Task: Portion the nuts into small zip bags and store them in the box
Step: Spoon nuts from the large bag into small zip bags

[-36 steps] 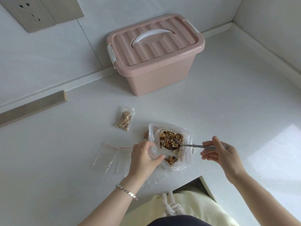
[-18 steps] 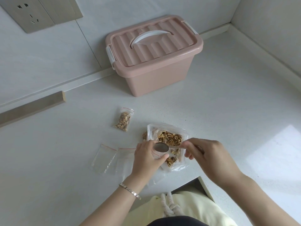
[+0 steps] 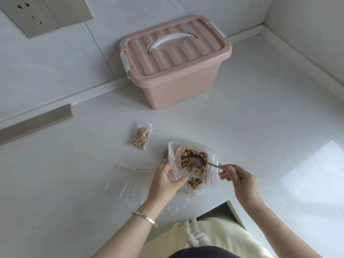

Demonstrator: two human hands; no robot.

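One nut bag point(image 3: 211, 175) by counter edge point(image 3: 216, 202)

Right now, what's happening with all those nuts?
A person is scooping nuts into little bags. The right hand holds a spoon with its bowl down in the big bag. The left hand pinches a small bag open beside it. One full bag lies on the counter, two empty bags wait at the left, and the box at the back has its lid on.
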